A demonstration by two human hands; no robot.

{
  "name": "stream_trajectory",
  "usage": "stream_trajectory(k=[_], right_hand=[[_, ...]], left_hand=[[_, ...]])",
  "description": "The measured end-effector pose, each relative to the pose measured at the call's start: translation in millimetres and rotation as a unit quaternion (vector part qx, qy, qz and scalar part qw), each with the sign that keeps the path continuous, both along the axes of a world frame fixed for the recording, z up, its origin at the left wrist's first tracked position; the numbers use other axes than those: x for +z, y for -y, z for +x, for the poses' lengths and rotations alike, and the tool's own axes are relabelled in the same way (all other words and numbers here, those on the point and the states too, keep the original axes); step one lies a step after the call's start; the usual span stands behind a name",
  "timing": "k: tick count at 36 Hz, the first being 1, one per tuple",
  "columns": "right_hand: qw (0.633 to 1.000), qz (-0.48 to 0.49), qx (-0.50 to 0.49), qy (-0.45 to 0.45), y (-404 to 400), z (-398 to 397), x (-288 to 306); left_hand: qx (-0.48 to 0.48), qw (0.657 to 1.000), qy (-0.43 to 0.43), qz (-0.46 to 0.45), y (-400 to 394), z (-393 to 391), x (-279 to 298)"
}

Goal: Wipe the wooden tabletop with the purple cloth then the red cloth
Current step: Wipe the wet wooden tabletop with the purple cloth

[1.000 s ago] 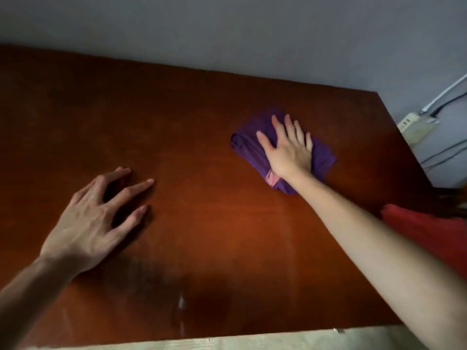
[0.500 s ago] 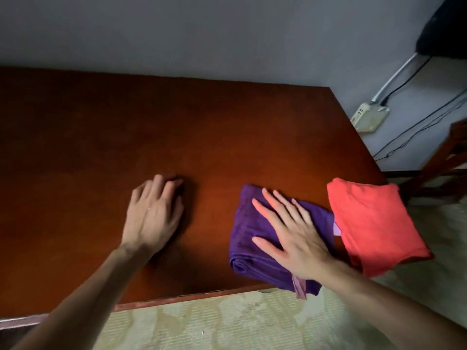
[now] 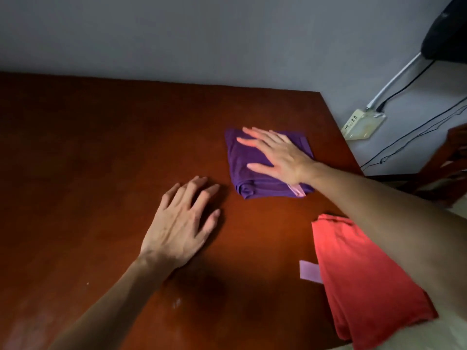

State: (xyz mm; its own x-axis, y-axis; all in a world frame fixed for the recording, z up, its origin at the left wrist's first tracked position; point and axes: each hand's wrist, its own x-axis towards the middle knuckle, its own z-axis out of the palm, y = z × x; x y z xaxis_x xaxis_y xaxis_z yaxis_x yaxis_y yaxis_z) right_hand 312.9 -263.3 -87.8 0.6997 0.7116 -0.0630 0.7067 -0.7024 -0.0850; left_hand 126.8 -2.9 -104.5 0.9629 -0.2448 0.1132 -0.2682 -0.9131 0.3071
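Now the purple cloth (image 3: 255, 168) sits folded into a thick pad on the right half of the counter (image 3: 101, 152), toward the far edge, with a pale tag poking out at its near corner. Folded like that it gives a firm wad to push, and that looks to be the point: the right hand (image 3: 280, 155) lies flat on top, palm down, fingers spread and aimed left across the fabric. No pinch here, the grip is wide open and simply pressing the cloth to the wood so it drags with the arm.

Over on the left, the left hand (image 3: 184, 223) is planted on bare wood just beside the cloth's near-left corner, fingers loosely splayed, holding nothing. By my reading it braces the body while the other arm reaches out.

Waiting its turn, the red cloth (image 3: 364, 281) lies at the near right corner, partly overhanging the edge, with the right forearm crossing above it. A small lilac label (image 3: 309, 271) shows at its left side.

Against half a second ago, the purple pad has travelled away from the near edge, out toward the wall, and it now stands well apart from the red one it was almost touching. The left hand has kept roughly its place.
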Motion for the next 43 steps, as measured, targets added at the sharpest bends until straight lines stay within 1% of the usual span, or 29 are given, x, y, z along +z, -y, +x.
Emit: stream_trajectory(k=[3,7,9,11,13,14,18,21,24,29,31,34,39,43], right_hand=[[1.000,-0.001,-0.017,-0.005,8,48,1],[0.998,0.010,-0.059,-0.007,12,98,4],[0.993,0.021,-0.116,-0.001,11,117,6],[0.978,0.044,-0.202,0.010,9,131,4],[0.958,0.057,-0.279,0.015,5,137,1],[0.952,0.057,-0.300,0.016,3,138,0],[0.943,0.063,-0.326,0.014,7,125,-1],[0.937,0.067,-0.342,0.016,18,100,-2],[0.943,0.070,-0.325,0.018,41,60,-2],[0.963,0.060,-0.262,0.020,98,-17,-4],[0.970,0.047,-0.236,0.027,123,-41,-7],[0.978,0.029,-0.205,0.039,153,-65,-10],[0.982,0.030,-0.183,0.043,163,-66,-8],[0.994,0.014,-0.109,0.029,168,-40,-2]], left_hand=[[-0.010,0.999,-0.032,0.008,-1,3,2],[-0.006,0.999,-0.050,0.010,0,3,3],[-0.004,0.999,-0.052,0.010,0,4,5],[-0.001,0.998,-0.054,0.008,0,4,5],[0.004,0.998,-0.056,0.007,0,4,6],[0.004,0.998,-0.055,0.009,1,4,6],[0.007,0.998,-0.059,0.012,1,4,8],[0.004,0.998,-0.057,0.012,2,4,8],[0.002,0.999,-0.051,0.013,1,3,7],[0.008,0.999,-0.049,0.001,4,0,7],[0.022,0.999,-0.042,0.006,4,0,8],[0.070,0.997,-0.037,0.011,4,-4,9],[0.075,0.996,-0.046,0.027,6,-4,7],[0.070,0.996,-0.057,0.023,5,-2,7]])
